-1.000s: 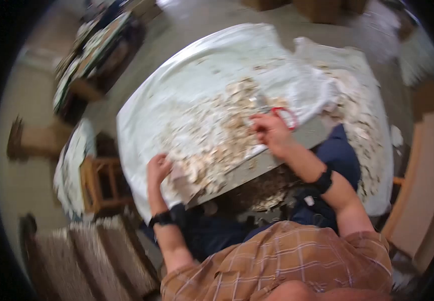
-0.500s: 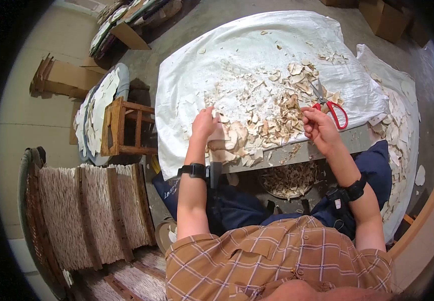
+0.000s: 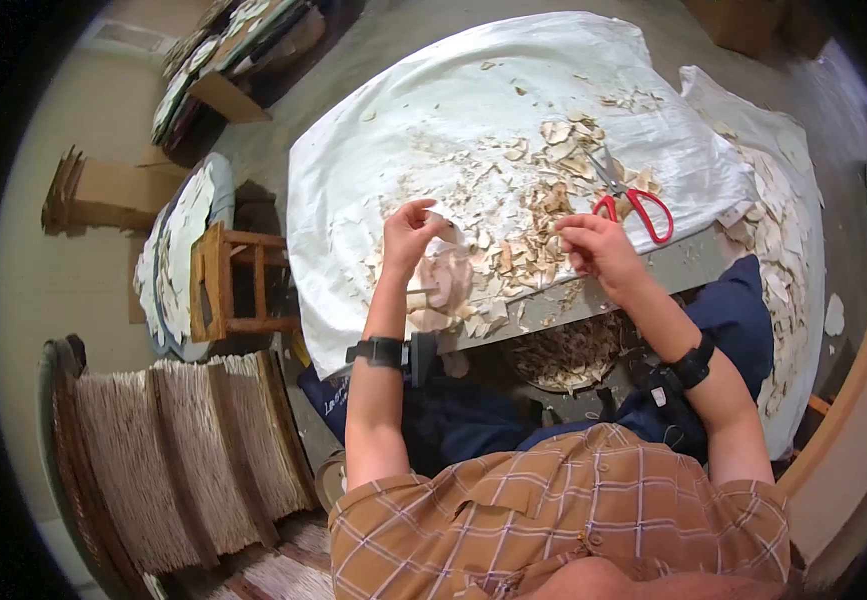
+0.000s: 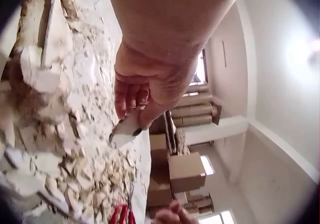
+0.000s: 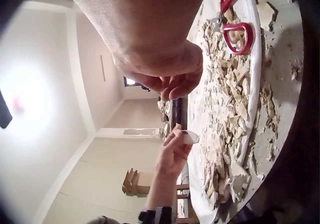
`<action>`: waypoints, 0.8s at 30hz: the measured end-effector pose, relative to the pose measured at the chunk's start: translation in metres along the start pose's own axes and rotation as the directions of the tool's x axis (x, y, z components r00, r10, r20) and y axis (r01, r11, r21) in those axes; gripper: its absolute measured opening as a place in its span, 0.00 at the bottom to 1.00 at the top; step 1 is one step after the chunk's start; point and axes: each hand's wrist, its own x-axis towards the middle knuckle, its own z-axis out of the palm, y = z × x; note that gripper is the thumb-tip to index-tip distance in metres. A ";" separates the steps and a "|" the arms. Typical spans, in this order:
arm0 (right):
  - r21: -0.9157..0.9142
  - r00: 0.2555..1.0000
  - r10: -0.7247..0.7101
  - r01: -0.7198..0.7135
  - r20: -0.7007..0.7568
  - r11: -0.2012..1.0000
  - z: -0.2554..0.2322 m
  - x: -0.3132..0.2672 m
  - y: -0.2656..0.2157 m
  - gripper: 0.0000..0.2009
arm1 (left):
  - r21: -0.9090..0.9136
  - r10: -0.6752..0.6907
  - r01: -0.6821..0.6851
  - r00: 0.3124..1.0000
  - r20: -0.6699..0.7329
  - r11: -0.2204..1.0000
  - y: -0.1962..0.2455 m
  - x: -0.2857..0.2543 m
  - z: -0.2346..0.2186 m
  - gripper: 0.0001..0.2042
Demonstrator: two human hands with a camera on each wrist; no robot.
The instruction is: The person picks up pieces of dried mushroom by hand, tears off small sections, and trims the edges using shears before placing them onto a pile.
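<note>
Head view: a pale shell piece (image 3: 440,222) is pinched by the left hand (image 3: 408,235); just beside the red scissors (image 3: 636,208), the right hand (image 3: 593,245) is curled, its hold unclear.

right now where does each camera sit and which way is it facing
Head: on the person's head, looking down at the white sheet; both forearms and the shirt show.
Left wrist: behind the left hand, which pinches a pale flake.
Right wrist: behind the right hand, looking across the table.
All three views share the red scissors.
</note>
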 end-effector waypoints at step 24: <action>-0.339 0.974 -0.209 0.227 0.089 0.913 0.013 -0.010 0.001 0.09 | -0.383 -0.086 0.255 0.909 0.408 0.888 0.071 -0.067 0.079 0.07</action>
